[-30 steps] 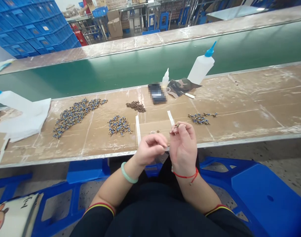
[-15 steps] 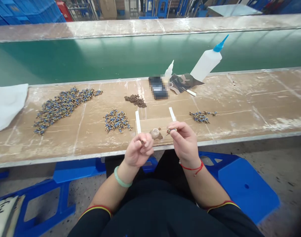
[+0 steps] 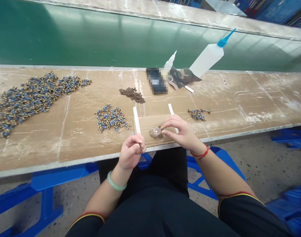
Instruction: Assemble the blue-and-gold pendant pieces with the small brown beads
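Observation:
My right hand [image 3: 181, 132] is closed in a pinch on a small brass-coloured metal piece [image 3: 163, 130], held at the right edge of a small clear round dish [image 3: 154, 132]. The piece's exact kind is too small to make out. To the left of the dish, my left hand [image 3: 132, 151] is closed, thumb against fingers, with a tiny brown piece [image 3: 140, 143] just showing at the fingertips. The dish sits on a cardboard sheet [image 3: 145, 121] between two white strips [image 3: 136, 120]. A small pile of blue-and-brass metal parts [image 3: 112, 118] lies to the left of my left hand.
A large heap of blue-and-brass parts [image 3: 34, 98] spreads at far left, a smaller group [image 3: 198, 114] at right. Small brown pieces [image 3: 132, 94] lie behind the cardboard. Farther back are a blurred dark object [image 3: 156, 82], camouflage cloth [image 3: 183, 77], white-handled tool [image 3: 189, 88] and white bottle [image 3: 207, 61].
My right hand has moved left and tilted down, bringing its metal piece to the dish. My left hand stays pinched, slightly farther from the dish. The camera view has turned and dipped.

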{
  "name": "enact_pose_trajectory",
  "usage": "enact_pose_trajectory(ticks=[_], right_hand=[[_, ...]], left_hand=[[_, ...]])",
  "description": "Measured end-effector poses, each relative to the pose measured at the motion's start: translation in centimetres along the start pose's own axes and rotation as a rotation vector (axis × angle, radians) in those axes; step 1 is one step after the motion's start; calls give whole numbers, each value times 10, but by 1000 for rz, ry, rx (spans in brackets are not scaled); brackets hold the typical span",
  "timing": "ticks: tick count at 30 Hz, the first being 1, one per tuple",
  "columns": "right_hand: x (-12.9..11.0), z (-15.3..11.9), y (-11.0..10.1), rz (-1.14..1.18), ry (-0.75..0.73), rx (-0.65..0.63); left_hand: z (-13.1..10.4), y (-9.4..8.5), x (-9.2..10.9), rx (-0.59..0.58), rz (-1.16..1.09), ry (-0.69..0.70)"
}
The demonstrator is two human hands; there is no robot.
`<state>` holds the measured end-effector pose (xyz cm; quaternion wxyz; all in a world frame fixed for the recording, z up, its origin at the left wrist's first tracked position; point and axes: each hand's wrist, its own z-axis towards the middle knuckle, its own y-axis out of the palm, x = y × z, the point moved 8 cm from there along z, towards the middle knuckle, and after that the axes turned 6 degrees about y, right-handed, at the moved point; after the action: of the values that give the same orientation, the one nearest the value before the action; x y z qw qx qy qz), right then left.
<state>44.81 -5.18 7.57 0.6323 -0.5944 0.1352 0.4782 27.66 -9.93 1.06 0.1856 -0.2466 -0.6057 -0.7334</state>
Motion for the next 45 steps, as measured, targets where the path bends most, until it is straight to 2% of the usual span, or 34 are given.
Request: enact_pose_trajectory(ticks=[10,17,24,29,31,33,37,41,45], right_hand=[[-4,4,-3,-64,-27,-31],[-4,7,-5,-88,0,-60],[-7,8,-10,-119,-36,-78],[-16,4,-22,-101,20,18],[-20,-1,-23,21,102,74],[-23,-9,-19,277,194,147],[-29,-23,7,776,341,235],[-38,-30,28,952,405,274],[-47,-34,33,1043,409,315]], left_hand=[[-1,3,-5,50,16,-27],[-2,2,-7,43,22,-13],[-3,4,-8,44,102,9],[-3,2,-5,125,223,85],[-3,6,1,153,296,157],[-1,16,11,147,370,249],[0,47,34,82,576,421],[-3,71,48,35,687,535],[-8,80,52,22,739,589]])
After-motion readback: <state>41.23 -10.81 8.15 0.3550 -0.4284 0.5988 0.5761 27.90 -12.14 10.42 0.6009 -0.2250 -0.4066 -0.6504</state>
